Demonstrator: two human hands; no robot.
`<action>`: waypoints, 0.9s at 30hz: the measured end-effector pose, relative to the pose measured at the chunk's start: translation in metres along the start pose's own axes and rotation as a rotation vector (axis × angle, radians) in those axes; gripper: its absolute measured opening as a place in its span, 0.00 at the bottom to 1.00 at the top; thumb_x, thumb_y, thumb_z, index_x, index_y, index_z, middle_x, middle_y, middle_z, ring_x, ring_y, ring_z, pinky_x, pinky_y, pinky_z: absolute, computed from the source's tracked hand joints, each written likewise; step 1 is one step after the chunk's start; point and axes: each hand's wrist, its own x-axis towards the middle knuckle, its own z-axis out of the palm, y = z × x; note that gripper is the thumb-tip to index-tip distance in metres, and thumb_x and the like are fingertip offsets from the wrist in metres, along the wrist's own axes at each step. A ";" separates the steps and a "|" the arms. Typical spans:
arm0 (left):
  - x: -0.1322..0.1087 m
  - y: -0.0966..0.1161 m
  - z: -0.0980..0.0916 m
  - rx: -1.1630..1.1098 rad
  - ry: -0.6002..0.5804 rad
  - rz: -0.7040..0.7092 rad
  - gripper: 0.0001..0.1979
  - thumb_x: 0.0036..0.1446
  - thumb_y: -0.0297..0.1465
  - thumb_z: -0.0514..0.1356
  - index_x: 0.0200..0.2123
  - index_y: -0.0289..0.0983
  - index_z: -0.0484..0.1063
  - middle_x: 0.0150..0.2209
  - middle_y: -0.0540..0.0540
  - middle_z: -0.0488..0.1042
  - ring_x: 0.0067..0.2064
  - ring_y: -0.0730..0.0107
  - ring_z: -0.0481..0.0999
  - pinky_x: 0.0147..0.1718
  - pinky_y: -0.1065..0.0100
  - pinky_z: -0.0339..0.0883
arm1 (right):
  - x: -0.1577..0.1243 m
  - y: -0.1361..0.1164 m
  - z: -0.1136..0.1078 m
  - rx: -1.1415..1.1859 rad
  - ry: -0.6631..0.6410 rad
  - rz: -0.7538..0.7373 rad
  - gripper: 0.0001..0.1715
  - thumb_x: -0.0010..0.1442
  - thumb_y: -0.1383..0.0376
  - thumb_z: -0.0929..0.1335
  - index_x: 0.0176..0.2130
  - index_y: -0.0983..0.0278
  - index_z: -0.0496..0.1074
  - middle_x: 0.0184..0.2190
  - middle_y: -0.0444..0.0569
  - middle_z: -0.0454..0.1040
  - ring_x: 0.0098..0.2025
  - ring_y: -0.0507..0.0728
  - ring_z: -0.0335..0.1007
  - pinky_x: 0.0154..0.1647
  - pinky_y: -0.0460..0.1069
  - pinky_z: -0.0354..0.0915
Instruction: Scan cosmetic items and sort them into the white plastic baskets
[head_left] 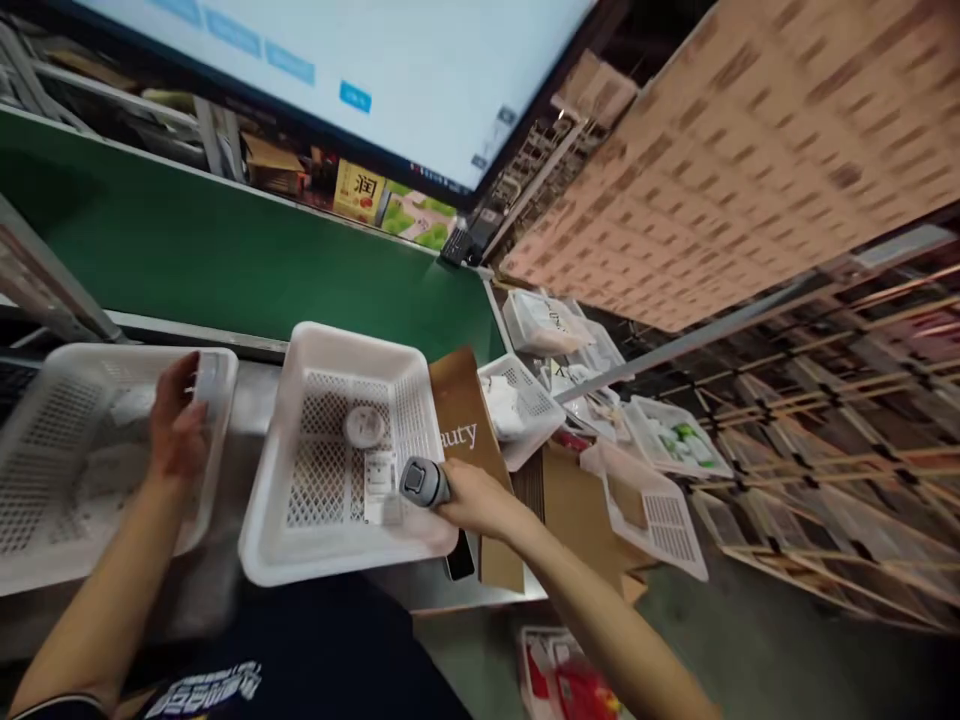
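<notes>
Grey handheld scanner [424, 482]: wrapped by the right hand [474, 498], over the middle basket [345, 345]; best aimed squarely.
Clear plastic pack [216, 384]: pinched in the left hand [178, 422], over the left basket [97, 357]; best kept steady.

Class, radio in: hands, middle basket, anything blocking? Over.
Left hand holding clear item at left basket. Right hand gripping grey scanner. Round white item in middle basket. Scanner partly hides that basket's right wall.
</notes>
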 end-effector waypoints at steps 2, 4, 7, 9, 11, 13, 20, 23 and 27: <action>-0.022 0.008 0.006 -0.058 0.102 -0.034 0.39 0.59 0.37 0.57 0.69 0.20 0.68 0.61 0.32 0.74 0.56 0.53 0.76 0.60 0.51 0.72 | -0.001 0.003 0.008 -0.047 -0.007 -0.007 0.19 0.59 0.67 0.73 0.51 0.66 0.77 0.53 0.59 0.79 0.51 0.70 0.79 0.44 0.53 0.63; -0.036 0.009 0.007 -0.039 0.175 -0.051 0.42 0.56 0.41 0.58 0.67 0.17 0.70 0.59 0.31 0.75 0.53 0.53 0.76 0.60 0.49 0.72 | -0.003 0.002 0.010 -0.077 -0.004 -0.034 0.18 0.61 0.67 0.72 0.52 0.65 0.77 0.52 0.58 0.80 0.50 0.68 0.79 0.42 0.53 0.62; -0.041 0.006 0.004 -0.045 0.225 -0.018 0.46 0.54 0.49 0.59 0.64 0.17 0.72 0.54 0.32 0.77 0.47 0.55 0.76 0.55 0.48 0.75 | -0.006 0.001 0.009 -0.069 0.013 -0.060 0.18 0.62 0.67 0.71 0.51 0.66 0.76 0.53 0.59 0.80 0.50 0.67 0.79 0.40 0.53 0.59; -0.038 0.009 -0.001 -0.054 0.244 0.012 0.47 0.52 0.53 0.60 0.62 0.18 0.74 0.50 0.34 0.78 0.44 0.58 0.76 0.50 0.51 0.75 | -0.007 0.002 0.009 -0.056 0.032 -0.073 0.18 0.61 0.68 0.72 0.51 0.66 0.76 0.53 0.59 0.80 0.50 0.67 0.79 0.39 0.53 0.58; -0.037 0.016 -0.006 -0.050 0.265 0.045 0.49 0.50 0.56 0.60 0.61 0.20 0.74 0.48 0.35 0.78 0.42 0.58 0.75 0.45 0.54 0.75 | -0.004 0.003 0.008 -0.032 0.058 -0.094 0.17 0.62 0.67 0.72 0.51 0.66 0.76 0.52 0.58 0.80 0.50 0.67 0.79 0.40 0.52 0.58; -0.039 0.024 -0.011 -0.028 0.282 0.086 0.51 0.49 0.60 0.61 0.61 0.20 0.74 0.48 0.34 0.78 0.43 0.56 0.76 0.42 0.55 0.74 | 0.004 0.001 0.006 0.010 0.104 -0.111 0.17 0.63 0.65 0.72 0.52 0.65 0.75 0.53 0.58 0.79 0.51 0.66 0.78 0.41 0.52 0.59; -0.055 0.045 -0.019 0.179 0.205 0.306 0.60 0.48 0.70 0.66 0.64 0.23 0.71 0.57 0.26 0.76 0.56 0.38 0.80 0.50 0.48 0.79 | 0.059 -0.014 -0.005 0.201 0.110 -0.161 0.09 0.60 0.63 0.76 0.40 0.63 0.76 0.42 0.51 0.81 0.44 0.61 0.78 0.37 0.49 0.62; -0.047 0.068 -0.017 0.399 0.015 0.451 0.51 0.54 0.59 0.73 0.67 0.28 0.70 0.59 0.27 0.77 0.59 0.38 0.80 0.55 0.46 0.78 | 0.067 -0.015 -0.008 0.203 0.116 -0.135 0.10 0.60 0.63 0.77 0.39 0.64 0.76 0.41 0.53 0.81 0.43 0.63 0.78 0.37 0.49 0.62; -0.031 0.104 -0.004 0.498 -0.170 0.735 0.48 0.61 0.52 0.73 0.74 0.32 0.63 0.60 0.30 0.79 0.58 0.41 0.81 0.60 0.46 0.75 | 0.047 -0.017 -0.007 0.191 0.188 -0.149 0.14 0.64 0.62 0.76 0.46 0.64 0.75 0.48 0.55 0.80 0.51 0.65 0.78 0.45 0.51 0.65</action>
